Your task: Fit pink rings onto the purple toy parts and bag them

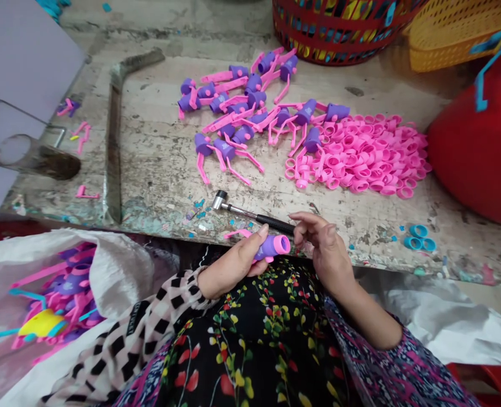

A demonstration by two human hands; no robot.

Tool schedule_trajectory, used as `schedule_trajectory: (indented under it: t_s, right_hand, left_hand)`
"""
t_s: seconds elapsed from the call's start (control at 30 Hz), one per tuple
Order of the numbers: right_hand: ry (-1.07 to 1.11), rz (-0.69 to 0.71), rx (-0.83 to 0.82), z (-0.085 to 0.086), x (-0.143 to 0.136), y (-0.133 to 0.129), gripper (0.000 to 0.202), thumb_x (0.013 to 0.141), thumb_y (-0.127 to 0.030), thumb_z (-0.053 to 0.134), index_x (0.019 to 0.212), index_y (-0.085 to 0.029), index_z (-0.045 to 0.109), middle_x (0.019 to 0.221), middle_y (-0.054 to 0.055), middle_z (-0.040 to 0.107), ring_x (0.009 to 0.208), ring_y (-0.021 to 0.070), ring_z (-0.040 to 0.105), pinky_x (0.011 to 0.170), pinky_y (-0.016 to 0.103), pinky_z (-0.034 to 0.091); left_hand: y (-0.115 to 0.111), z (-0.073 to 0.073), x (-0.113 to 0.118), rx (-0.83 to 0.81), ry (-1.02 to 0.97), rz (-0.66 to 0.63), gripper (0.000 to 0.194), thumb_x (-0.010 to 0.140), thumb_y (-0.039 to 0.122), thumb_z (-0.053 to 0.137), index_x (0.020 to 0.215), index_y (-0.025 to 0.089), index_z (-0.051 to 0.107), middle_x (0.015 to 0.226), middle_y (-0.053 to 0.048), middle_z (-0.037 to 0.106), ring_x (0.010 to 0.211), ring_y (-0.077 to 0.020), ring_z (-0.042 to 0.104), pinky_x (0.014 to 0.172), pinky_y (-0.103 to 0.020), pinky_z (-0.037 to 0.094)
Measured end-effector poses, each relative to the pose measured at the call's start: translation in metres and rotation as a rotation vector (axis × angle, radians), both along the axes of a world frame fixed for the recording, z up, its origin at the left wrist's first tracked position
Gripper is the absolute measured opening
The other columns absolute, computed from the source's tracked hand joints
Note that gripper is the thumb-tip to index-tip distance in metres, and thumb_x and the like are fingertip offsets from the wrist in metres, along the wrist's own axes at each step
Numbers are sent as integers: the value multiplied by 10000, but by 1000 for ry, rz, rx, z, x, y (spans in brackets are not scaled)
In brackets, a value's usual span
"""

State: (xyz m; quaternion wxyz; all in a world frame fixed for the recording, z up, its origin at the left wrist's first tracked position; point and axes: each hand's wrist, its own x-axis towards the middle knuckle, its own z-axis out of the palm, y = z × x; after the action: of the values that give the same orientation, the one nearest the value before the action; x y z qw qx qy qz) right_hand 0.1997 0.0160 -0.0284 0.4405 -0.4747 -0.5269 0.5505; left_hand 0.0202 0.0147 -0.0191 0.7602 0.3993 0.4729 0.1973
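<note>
My left hand (pixel 237 263) is closed around a purple plastic part (pixel 267 247) with a pink ring (pixel 281 244) on its end and a pink arm sticking out to the left. Just right of that ring, my right hand (pixel 329 251) is held up with its fingers curled but apart, and I see nothing in them. Behind both hands lies a small hammer (pixel 250 213) with a black handle, at the table's front edge. A heap of pink rings (pixel 369 155) spreads over the table beyond my right hand. Left of the heap lie several purple parts with pink arms (pixel 237 107).
A bent metal bar (pixel 114 135) lies on the left of the table. At the back stand a red basket (pixel 335 34) and a yellow basket (pixel 453 34). A red container (pixel 479 141) is on the right, near blue rings (pixel 419 237). A white sack (pixel 123 265) holds finished-looking parts.
</note>
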Motion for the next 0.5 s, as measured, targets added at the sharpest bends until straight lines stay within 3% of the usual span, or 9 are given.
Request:
schedule_trajectory:
  t_s: [0.3, 0.5]
  right_hand:
    - [4, -1, 10, 1, 0, -23, 255, 968, -384, 432, 1129, -292, 607, 760, -11, 543, 722, 139, 508, 687, 287, 410]
    - [-99, 62, 92, 5, -5, -27, 274, 915, -336, 544, 1188, -315, 557, 863, 1, 558, 788, 150, 540, 725, 298, 453]
  left_hand:
    - [-4, -5, -1, -20, 6, 57, 562, 928, 616, 254, 625, 183, 441, 427, 55, 345, 403, -76, 267, 460, -242, 202]
    - [-11, -8, -3, -35, -6, 118, 513, 909, 632, 300, 708, 189, 462, 514, 53, 371, 427, -80, 268, 435, -234, 182]
